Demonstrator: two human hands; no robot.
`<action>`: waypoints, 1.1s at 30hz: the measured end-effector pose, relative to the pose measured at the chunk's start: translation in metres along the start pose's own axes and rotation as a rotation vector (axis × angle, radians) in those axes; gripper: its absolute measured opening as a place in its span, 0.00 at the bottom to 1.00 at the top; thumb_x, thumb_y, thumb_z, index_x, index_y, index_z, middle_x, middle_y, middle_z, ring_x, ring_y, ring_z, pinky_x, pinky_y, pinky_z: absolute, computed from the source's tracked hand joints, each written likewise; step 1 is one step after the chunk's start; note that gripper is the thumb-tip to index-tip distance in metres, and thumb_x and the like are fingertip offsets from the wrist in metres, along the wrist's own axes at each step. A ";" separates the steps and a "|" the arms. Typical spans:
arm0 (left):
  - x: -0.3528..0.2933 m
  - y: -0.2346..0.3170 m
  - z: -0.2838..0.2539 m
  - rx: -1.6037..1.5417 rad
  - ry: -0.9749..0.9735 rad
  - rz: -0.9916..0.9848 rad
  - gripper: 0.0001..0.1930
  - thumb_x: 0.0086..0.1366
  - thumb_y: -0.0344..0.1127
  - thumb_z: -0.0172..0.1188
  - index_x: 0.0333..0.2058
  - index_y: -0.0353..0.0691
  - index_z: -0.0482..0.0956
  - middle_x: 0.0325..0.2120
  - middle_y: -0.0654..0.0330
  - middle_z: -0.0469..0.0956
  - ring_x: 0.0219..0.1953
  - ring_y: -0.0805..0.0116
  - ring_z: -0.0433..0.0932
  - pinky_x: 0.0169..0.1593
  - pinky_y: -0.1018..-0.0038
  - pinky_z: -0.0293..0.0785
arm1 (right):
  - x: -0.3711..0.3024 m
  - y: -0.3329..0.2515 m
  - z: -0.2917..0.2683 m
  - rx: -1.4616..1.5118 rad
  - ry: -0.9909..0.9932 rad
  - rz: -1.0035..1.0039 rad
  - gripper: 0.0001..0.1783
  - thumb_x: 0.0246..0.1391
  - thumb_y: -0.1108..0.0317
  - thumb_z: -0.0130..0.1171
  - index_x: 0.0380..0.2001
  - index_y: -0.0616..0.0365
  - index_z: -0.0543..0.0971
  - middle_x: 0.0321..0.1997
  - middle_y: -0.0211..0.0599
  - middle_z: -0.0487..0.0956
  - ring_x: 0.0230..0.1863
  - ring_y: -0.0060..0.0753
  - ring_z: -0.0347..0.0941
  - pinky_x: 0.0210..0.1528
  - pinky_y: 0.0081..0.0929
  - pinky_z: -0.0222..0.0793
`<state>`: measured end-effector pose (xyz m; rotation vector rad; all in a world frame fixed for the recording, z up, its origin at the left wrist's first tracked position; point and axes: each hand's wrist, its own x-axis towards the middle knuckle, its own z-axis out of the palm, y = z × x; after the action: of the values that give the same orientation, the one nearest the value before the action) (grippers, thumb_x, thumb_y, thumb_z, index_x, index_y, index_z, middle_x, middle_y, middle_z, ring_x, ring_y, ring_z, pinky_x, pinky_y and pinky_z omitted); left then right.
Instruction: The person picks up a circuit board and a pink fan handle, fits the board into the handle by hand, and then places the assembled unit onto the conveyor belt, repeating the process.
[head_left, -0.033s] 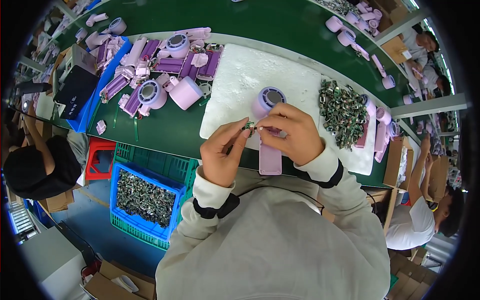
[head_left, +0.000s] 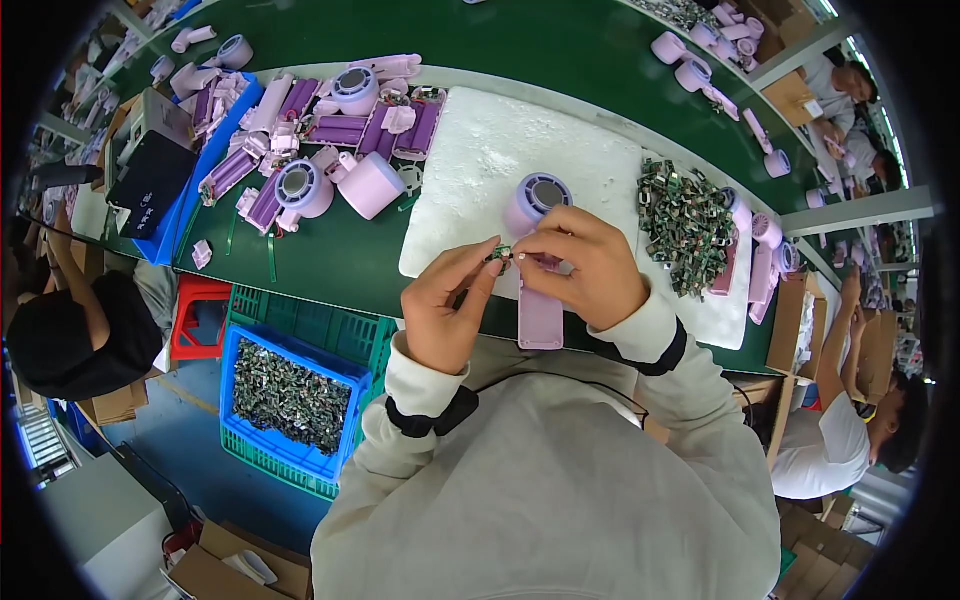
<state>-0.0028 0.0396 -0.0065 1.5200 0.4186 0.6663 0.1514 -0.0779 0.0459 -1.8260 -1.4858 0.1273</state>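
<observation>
Between thumb and forefinger, my left hand (head_left: 441,308) pinches a small green circuit board (head_left: 501,253). Beside it, the fingers of my right hand (head_left: 592,265) are closed at the board's right edge, on something small and pale that I cannot make out. Just below the hands is a lilac handheld fan; its round head (head_left: 540,200) lies on a white foam sheet (head_left: 470,150), and its open handle (head_left: 541,318) points toward me. My right hand covers the part between head and handle.
Lilac fan parts (head_left: 300,190) and purple pieces are heaped at left. Many circuit boards form a pile (head_left: 685,225) on the foam's right side. A blue crate (head_left: 362,385) of boards stands low at left. Co-workers (head_left: 830,440) sit on both sides.
</observation>
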 end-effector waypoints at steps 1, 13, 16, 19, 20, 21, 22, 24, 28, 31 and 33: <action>0.001 -0.001 0.000 0.043 0.000 0.014 0.15 0.66 0.20 0.62 0.51 0.32 0.82 0.41 0.55 0.82 0.41 0.73 0.82 0.44 0.79 0.77 | 0.000 0.001 -0.001 -0.015 0.003 -0.013 0.09 0.48 0.76 0.69 0.35 0.59 0.84 0.32 0.35 0.78 0.31 0.34 0.76 0.34 0.27 0.73; -0.012 0.008 0.026 0.478 0.205 0.425 0.18 0.62 0.18 0.64 0.51 0.33 0.83 0.43 0.50 0.81 0.40 0.57 0.84 0.41 0.70 0.81 | -0.019 -0.023 0.022 0.122 0.226 0.260 0.07 0.50 0.75 0.69 0.34 0.62 0.83 0.27 0.35 0.75 0.25 0.28 0.73 0.28 0.24 0.69; -0.014 0.006 0.031 0.509 0.207 0.464 0.18 0.62 0.18 0.64 0.52 0.33 0.83 0.44 0.49 0.80 0.40 0.56 0.84 0.41 0.70 0.81 | -0.019 -0.027 0.019 0.138 0.221 0.282 0.07 0.50 0.74 0.68 0.34 0.61 0.83 0.27 0.35 0.75 0.26 0.32 0.75 0.30 0.27 0.72; -0.011 0.006 0.028 0.460 0.186 0.374 0.17 0.63 0.19 0.64 0.52 0.32 0.82 0.43 0.49 0.81 0.40 0.59 0.84 0.41 0.71 0.81 | -0.021 -0.021 0.013 0.147 0.188 0.270 0.07 0.51 0.73 0.68 0.34 0.61 0.83 0.27 0.34 0.75 0.26 0.31 0.74 0.30 0.26 0.71; -0.011 0.007 0.026 0.442 0.177 0.313 0.17 0.63 0.20 0.64 0.52 0.32 0.82 0.43 0.48 0.81 0.41 0.60 0.84 0.42 0.72 0.81 | -0.020 -0.016 0.010 0.147 0.150 0.241 0.07 0.51 0.73 0.69 0.35 0.61 0.84 0.27 0.34 0.76 0.26 0.28 0.73 0.29 0.24 0.69; -0.009 0.005 0.025 0.444 0.168 0.293 0.17 0.63 0.20 0.64 0.52 0.32 0.82 0.43 0.48 0.81 0.41 0.60 0.84 0.42 0.72 0.81 | -0.018 -0.011 0.007 0.151 0.111 0.215 0.08 0.51 0.74 0.70 0.36 0.62 0.85 0.27 0.34 0.77 0.26 0.25 0.72 0.28 0.22 0.67; -0.003 -0.002 0.023 0.285 0.154 0.179 0.16 0.64 0.21 0.64 0.51 0.32 0.82 0.42 0.49 0.82 0.41 0.64 0.83 0.42 0.72 0.81 | -0.015 -0.005 0.004 0.165 0.095 0.232 0.08 0.51 0.74 0.70 0.36 0.62 0.85 0.27 0.34 0.77 0.26 0.25 0.72 0.28 0.22 0.67; 0.001 -0.007 0.022 -0.001 0.128 0.035 0.15 0.66 0.21 0.63 0.51 0.30 0.82 0.43 0.51 0.83 0.42 0.70 0.83 0.44 0.73 0.81 | -0.013 0.000 -0.002 0.277 0.088 0.300 0.08 0.53 0.72 0.70 0.37 0.61 0.87 0.29 0.32 0.79 0.27 0.23 0.72 0.31 0.22 0.68; 0.011 -0.007 0.026 -0.397 0.101 -0.109 0.13 0.69 0.20 0.59 0.51 0.27 0.80 0.46 0.52 0.83 0.45 0.69 0.83 0.50 0.71 0.83 | -0.007 -0.003 -0.020 0.381 0.056 0.321 0.09 0.55 0.72 0.69 0.40 0.59 0.88 0.30 0.32 0.81 0.30 0.22 0.72 0.34 0.20 0.68; 0.012 -0.012 0.025 -0.446 0.075 -0.131 0.13 0.69 0.20 0.59 0.51 0.27 0.79 0.47 0.51 0.82 0.46 0.67 0.83 0.52 0.68 0.84 | -0.004 -0.004 -0.022 0.360 0.030 0.265 0.10 0.55 0.74 0.68 0.42 0.58 0.87 0.32 0.33 0.81 0.31 0.22 0.73 0.35 0.20 0.68; 0.011 -0.013 0.024 -0.473 0.061 -0.133 0.13 0.69 0.20 0.58 0.52 0.27 0.79 0.47 0.50 0.82 0.47 0.66 0.83 0.53 0.67 0.84 | -0.002 -0.007 -0.023 0.299 -0.001 0.239 0.10 0.56 0.75 0.67 0.43 0.59 0.87 0.33 0.34 0.80 0.32 0.23 0.73 0.35 0.20 0.68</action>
<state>0.0224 0.0293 -0.0165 1.0178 0.3723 0.6534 0.1573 -0.0906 0.0652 -1.7481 -1.1726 0.4436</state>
